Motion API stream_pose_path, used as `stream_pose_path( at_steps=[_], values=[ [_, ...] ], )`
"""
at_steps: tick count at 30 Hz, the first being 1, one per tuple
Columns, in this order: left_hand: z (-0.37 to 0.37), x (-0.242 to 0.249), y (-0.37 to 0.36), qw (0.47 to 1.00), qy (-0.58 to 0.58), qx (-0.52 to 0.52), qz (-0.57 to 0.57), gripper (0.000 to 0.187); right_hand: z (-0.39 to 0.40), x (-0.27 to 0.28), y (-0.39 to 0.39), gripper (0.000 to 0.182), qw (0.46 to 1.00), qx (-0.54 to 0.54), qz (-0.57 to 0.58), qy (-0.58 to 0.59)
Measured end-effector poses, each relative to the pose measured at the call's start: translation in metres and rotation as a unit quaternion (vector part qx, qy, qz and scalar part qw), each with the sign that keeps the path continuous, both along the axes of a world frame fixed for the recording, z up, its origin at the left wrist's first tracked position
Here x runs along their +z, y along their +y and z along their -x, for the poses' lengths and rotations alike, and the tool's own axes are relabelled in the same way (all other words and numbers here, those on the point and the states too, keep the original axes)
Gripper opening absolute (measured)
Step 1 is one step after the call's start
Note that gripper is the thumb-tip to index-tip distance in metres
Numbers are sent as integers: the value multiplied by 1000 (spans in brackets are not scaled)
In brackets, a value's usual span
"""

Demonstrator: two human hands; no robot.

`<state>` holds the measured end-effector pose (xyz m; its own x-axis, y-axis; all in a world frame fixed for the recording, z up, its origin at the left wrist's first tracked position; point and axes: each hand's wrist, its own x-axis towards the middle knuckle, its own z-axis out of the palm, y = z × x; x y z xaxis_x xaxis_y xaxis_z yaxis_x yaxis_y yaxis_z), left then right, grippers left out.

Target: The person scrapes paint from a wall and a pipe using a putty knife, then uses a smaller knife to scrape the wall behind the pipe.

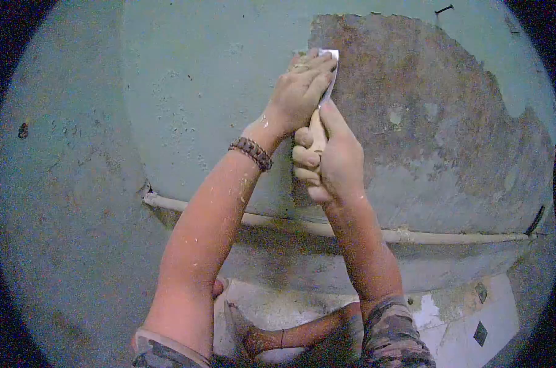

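Note:
My right hand [340, 158] is closed around the pale handle of a scraper [332, 73], with its thumb along the handle toward the blade. Higher up, my left hand [297, 93] grips the blade, its fingers bent over the metal and pressing it toward the wall. The blade lies at the left edge of a rough brown bare patch [407, 80], where the green paint [223, 80] ends. Pale dust or paint specks cling to both hands and the left forearm. Part of the blade is hidden beneath the left fingers.
A pale pipe [437, 237] runs across the wall low down, behind both forearms. Near the top right a nail [444, 9] sticks out of the wall. Below are my bare leg [302, 336] and white floor tiles [456, 334] with dark diamonds.

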<state>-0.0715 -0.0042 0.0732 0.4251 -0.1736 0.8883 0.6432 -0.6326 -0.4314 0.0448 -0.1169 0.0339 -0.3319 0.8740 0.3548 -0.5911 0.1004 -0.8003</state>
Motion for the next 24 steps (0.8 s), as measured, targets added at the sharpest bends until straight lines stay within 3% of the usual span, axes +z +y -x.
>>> stream_pose_path(
  at_steps=[3,5,9,13,14,16,18,24],
  values=[
    [2,-25,-13,999,-2,-13,42,33,-4,-21,-17,26,1000,8,8,-15],
    [-1,-32,-19,982,-73,-103,144,35,1,-21,-14,28,1000,-3,20,-17],
    [-1,11,-18,985,-75,-79,131,36,1,5,-9,26,999,5,5,-36],
    [-1,-17,-24,980,-74,-103,154,36,6,-9,-12,26,1000,-3,-4,1],
    [2,-13,-14,980,-72,-104,151,36,5,-11,-12,25,1000,3,-12,1],
    [7,12,10,996,-33,-76,39,36,7,11,-5,24,1000,8,-23,14],
    [9,34,12,997,-22,-68,37,36,9,25,-11,22,998,19,-3,51],
    [4,14,0,997,-33,-67,12,33,3,12,-15,22,1000,0,-14,16]
  ],
)
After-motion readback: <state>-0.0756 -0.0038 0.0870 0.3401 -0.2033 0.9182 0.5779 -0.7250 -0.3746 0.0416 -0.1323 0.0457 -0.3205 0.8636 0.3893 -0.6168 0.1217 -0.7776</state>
